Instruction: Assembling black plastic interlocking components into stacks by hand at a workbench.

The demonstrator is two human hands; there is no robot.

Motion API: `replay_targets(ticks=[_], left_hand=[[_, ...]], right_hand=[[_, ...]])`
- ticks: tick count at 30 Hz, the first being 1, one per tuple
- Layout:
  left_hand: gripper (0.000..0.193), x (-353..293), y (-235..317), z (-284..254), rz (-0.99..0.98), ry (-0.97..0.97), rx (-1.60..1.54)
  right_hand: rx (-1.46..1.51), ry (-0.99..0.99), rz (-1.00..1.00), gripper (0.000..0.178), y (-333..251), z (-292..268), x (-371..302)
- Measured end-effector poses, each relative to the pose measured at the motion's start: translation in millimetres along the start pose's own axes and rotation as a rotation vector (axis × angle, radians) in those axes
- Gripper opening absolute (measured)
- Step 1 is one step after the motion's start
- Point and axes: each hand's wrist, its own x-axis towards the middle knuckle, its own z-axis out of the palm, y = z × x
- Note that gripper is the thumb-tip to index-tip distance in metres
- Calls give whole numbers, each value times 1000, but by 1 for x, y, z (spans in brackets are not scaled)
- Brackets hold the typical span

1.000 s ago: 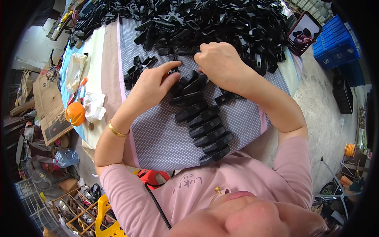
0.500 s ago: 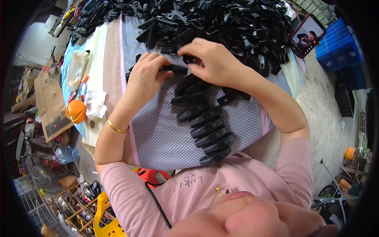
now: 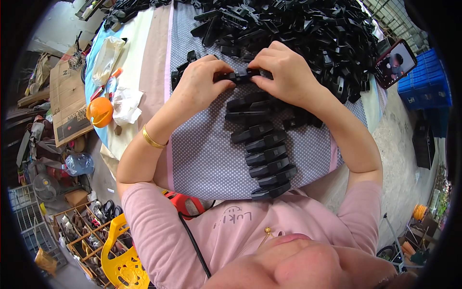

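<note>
My left hand (image 3: 203, 81) is closed, thumb and fingers pinching one end of a black plastic part (image 3: 237, 77) above the dotted cloth. My right hand (image 3: 281, 71) pinches the other end, where a dark piece shows between its fingers. Whether these are one part or two pressed together, I cannot tell. Below the hands, a curved row of similar black plastic parts (image 3: 267, 158) runs toward my body, the pieces lying side by side. A large heap of loose black parts (image 3: 293, 29) covers the far side of the table. A few more (image 3: 191, 57) lie beyond my left wrist.
An orange round object (image 3: 99, 112), crumpled white tissue (image 3: 127, 106) and a clear plastic bag (image 3: 107, 60) lie on the striped cloth at left. A phone (image 3: 395, 63) stands at the far right, near a blue crate (image 3: 424, 79). A yellow chair (image 3: 122, 265) is at lower left.
The view has shifted, so the table appears farther right and slightly lower or higher by place. My hands have brought the dark pieces end to end between them.
</note>
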Motion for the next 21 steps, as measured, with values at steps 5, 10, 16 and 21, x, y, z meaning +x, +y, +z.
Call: replay_targets(ticks=[5, 10, 16, 21], left_hand=[[25, 0, 3, -3, -52, -12, -7], [23, 1, -1, -2, -5, 5, -47], [18, 3, 0, 3, 52, -18, -98], [25, 7, -9, 3, 58, -95, -115]], right_hand=[[-83, -117, 44, 21, -5, -16, 2], [-139, -154, 21, 19, -1, -19, 2], [-18, -161, -29, 20, -5, -5, 4], [35, -109, -33, 20, 1, -5, 2]])
